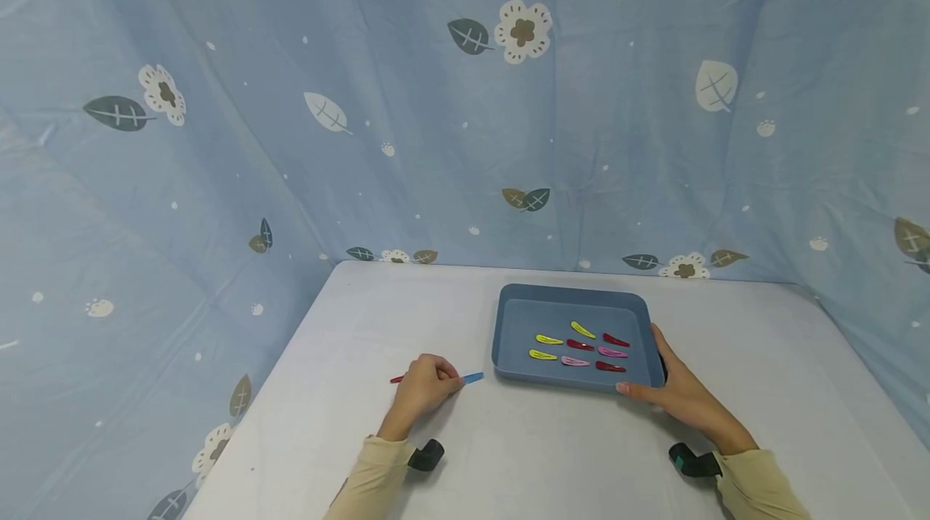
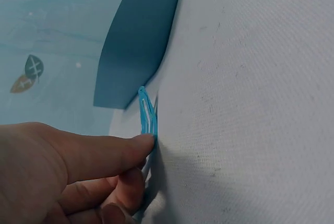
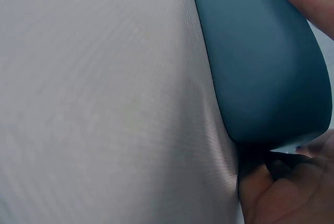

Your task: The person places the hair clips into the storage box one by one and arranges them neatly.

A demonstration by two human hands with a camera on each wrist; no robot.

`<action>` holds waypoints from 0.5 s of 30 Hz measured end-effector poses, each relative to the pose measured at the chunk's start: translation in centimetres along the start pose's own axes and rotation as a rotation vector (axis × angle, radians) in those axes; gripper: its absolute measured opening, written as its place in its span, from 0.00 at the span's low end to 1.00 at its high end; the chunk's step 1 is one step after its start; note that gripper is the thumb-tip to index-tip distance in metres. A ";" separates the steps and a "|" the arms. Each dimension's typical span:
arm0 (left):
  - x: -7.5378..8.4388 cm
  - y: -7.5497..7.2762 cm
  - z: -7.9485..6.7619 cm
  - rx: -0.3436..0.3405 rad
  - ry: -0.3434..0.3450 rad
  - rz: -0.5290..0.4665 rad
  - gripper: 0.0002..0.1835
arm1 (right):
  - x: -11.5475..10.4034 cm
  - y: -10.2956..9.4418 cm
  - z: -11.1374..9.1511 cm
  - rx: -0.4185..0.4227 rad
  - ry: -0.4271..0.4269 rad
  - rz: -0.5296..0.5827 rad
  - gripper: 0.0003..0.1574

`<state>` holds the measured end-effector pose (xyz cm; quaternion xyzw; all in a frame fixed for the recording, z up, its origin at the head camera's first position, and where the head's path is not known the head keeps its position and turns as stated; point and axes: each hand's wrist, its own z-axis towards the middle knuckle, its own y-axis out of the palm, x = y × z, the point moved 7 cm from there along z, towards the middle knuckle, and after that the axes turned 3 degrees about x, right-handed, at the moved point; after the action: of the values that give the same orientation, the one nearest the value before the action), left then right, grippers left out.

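A blue snap hair clip (image 1: 474, 377) is pinched between thumb and fingertips of my left hand (image 1: 424, 385), low over the white table to the left of the tray. In the left wrist view the hair clip (image 2: 148, 114) points up toward the tray wall (image 2: 138, 36). A red piece (image 1: 395, 379) sticks out beyond the left hand, mostly hidden by it. My right hand (image 1: 686, 395) grips the front right corner of the blue-grey tray (image 1: 526, 318), thumb on the front wall, fingers along the right side.
Inside the tray lie several hair clips in loose rows: yellow ones (image 1: 542, 355), dark red ones (image 1: 610, 366) and pink ones (image 1: 613, 352). A patterned blue curtain (image 1: 407, 140) hangs behind and beside the white table (image 1: 508, 447).
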<state>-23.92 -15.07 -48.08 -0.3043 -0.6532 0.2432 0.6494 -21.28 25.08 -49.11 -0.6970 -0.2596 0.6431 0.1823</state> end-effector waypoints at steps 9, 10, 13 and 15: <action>0.0 0.0 -0.1 -0.056 0.019 -0.023 0.06 | 0.1 0.0 0.0 -0.001 0.010 -0.010 0.76; 0.0 0.0 -0.1 -0.067 0.027 -0.035 0.06 | 0.1 0.0 0.0 -0.001 0.010 -0.010 0.76; 0.0 -0.1 -0.1 -0.096 0.042 -0.067 0.06 | 0.1 0.1 0.1 0.001 -0.001 -0.003 0.76; -0.3 -0.2 0.0 -0.109 0.038 -0.088 0.06 | 0.1 0.0 0.1 0.004 -0.008 0.003 0.76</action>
<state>-23.94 -15.43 -48.09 -0.3149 -0.6659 0.1727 0.6539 -21.35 25.10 -49.20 -0.6945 -0.2581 0.6466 0.1817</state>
